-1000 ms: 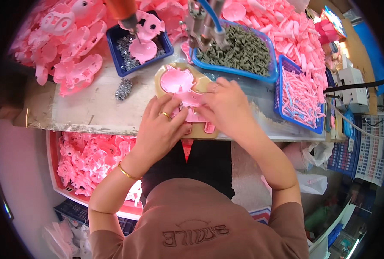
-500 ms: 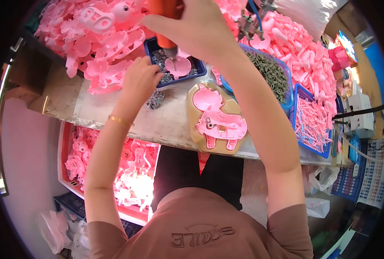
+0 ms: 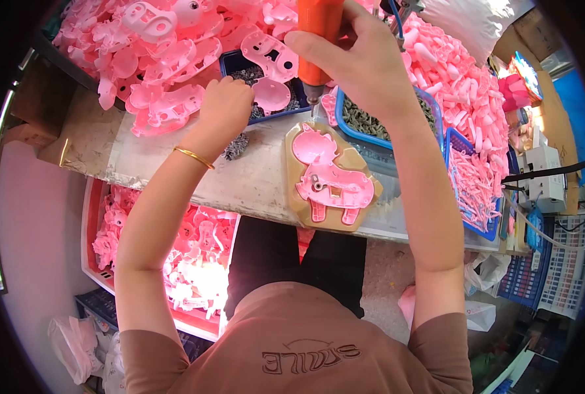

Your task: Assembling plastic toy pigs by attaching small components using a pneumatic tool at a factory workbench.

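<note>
In my right hand (image 3: 364, 62) is an orange electric screwdriver (image 3: 317, 39), its fingers wrapped round the body. The bit points down over the bench, just beyond a tan holding block (image 3: 364, 213). Set in that block is an open pink animal-shaped plastic shell (image 3: 345, 186) with a round head part and small metal fittings. My left hand (image 3: 228, 104) is at the near left edge of a dark blue tray (image 3: 280, 118) of small silvery screws, its fingers curled. What they hold, if anything, is hidden. Pink shell parts (image 3: 271, 95) lie over the tray beside those fingers.
Pink shells (image 3: 167, 59) heap up at the far left. Beyond the block stands a blue basket (image 3: 361, 134) of grey-green small parts; pink pieces (image 3: 463, 98) pile behind it. A blue basket (image 3: 466, 141) of thin pink strips stands right. A red crate (image 3: 98, 249) sits below.
My right hand has drawn the screwdriver from above the tray toward the right and nearer the block. The left hand has shifted slightly right and away from me along the tray's edge.
</note>
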Motion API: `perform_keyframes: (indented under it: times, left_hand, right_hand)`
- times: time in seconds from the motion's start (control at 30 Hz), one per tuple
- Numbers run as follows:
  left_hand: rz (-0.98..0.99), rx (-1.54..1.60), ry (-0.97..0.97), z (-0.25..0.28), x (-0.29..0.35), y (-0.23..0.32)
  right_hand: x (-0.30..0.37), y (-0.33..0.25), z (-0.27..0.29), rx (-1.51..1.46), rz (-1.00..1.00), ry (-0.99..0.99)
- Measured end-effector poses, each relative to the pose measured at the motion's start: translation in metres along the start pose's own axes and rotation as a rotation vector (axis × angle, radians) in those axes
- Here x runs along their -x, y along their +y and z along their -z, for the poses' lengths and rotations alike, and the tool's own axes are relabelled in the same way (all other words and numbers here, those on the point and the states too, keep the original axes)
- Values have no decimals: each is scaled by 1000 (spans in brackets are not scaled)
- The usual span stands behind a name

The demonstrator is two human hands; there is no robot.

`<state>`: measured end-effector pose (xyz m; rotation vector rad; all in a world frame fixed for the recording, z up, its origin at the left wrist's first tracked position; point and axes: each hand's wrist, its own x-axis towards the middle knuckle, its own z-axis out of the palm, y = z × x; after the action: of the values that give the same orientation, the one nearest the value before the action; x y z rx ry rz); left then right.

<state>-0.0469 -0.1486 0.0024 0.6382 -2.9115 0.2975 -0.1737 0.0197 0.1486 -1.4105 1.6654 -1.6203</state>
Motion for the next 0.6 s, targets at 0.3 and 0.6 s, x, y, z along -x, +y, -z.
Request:
perform_keyframes:
  times: [0.3, 0.6]
  left_hand:
    - [27, 176, 41, 17, 11, 9]
    - [-8, 654, 193, 32, 48, 9]
  right_hand:
    - [7, -1, 12, 106, -66, -84]
    - [24, 14, 18, -186, -11, -135]
